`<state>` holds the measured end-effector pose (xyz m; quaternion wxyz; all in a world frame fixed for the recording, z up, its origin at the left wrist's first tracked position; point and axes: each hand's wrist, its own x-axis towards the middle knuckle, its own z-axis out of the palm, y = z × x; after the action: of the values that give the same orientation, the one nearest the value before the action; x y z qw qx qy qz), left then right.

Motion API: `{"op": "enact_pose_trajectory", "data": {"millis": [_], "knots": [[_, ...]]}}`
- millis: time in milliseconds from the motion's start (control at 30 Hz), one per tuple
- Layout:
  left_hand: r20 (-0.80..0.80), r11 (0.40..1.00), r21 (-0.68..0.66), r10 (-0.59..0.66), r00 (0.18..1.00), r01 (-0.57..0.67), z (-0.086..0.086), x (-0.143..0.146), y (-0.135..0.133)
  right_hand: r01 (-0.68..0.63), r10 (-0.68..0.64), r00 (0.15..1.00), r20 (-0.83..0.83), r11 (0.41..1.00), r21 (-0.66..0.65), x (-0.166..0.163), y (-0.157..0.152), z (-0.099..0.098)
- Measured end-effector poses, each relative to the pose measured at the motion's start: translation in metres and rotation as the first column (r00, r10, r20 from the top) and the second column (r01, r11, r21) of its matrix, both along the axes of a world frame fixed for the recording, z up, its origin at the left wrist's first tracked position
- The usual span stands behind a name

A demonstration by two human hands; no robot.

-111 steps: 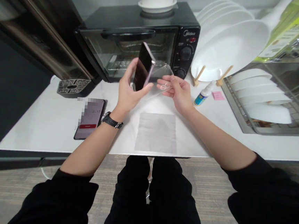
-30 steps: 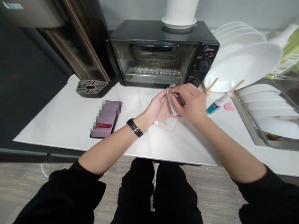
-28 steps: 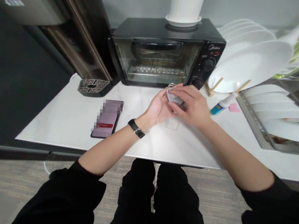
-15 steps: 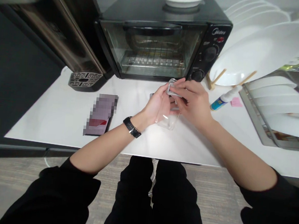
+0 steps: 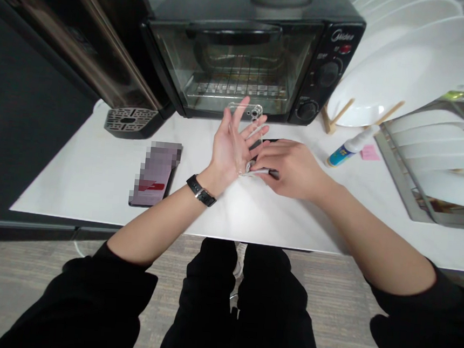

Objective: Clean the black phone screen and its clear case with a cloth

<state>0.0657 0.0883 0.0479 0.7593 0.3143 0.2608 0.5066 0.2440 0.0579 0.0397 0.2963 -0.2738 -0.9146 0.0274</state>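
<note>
My left hand [image 5: 229, 144] is raised above the white counter [image 5: 94, 173] with palm up and fingers spread. A clear phone case [image 5: 255, 112] rests in that palm, its camera cutout at the fingertips. My right hand [image 5: 293, 168] is closed on a bunched grey cloth [image 5: 256, 170] and presses it against the lower end of the case, near my left wrist. A dark flat object [image 5: 277, 141], apparently a phone, lies on the counter just behind my right hand's fingers.
A black toaster oven [image 5: 250, 62] stands right behind my hands. A second phone [image 5: 156, 174] lies to the left, a small spray bottle [image 5: 350, 149] and pink note [image 5: 367, 152] to the right. White plates [image 5: 411, 70] and a dish rack [image 5: 438, 176] fill the right.
The phone left my left hand and the case passed into it. My right hand picked up the grey cloth. In the last half second the cloth slid from the case's top to its lower end.
</note>
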Motion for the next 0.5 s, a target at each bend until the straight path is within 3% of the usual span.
{"op": "enact_pose_trajectory", "data": {"millis": [133,300,400,500], "knots": [[-0.016,1.0,-0.03,-0.011,1.0,0.01,0.002,0.002,0.0,0.232,-0.239,0.967,0.084,0.969,0.083,0.002,0.002,0.001],[-0.022,0.984,-0.101,-0.151,0.988,0.148,-0.001,0.011,-0.004,0.435,-0.431,0.901,-0.055,0.89,0.136,0.005,0.01,-0.004],[-0.012,0.949,-0.153,-0.282,0.959,0.277,-0.004,0.016,-0.008,0.535,-0.517,0.841,-0.157,0.838,0.107,0.008,0.014,-0.008],[-0.028,0.913,-0.2,-0.369,0.929,0.357,-0.006,0.02,-0.011,0.546,-0.524,0.807,-0.272,0.838,0.006,0.007,0.013,-0.009]]}}
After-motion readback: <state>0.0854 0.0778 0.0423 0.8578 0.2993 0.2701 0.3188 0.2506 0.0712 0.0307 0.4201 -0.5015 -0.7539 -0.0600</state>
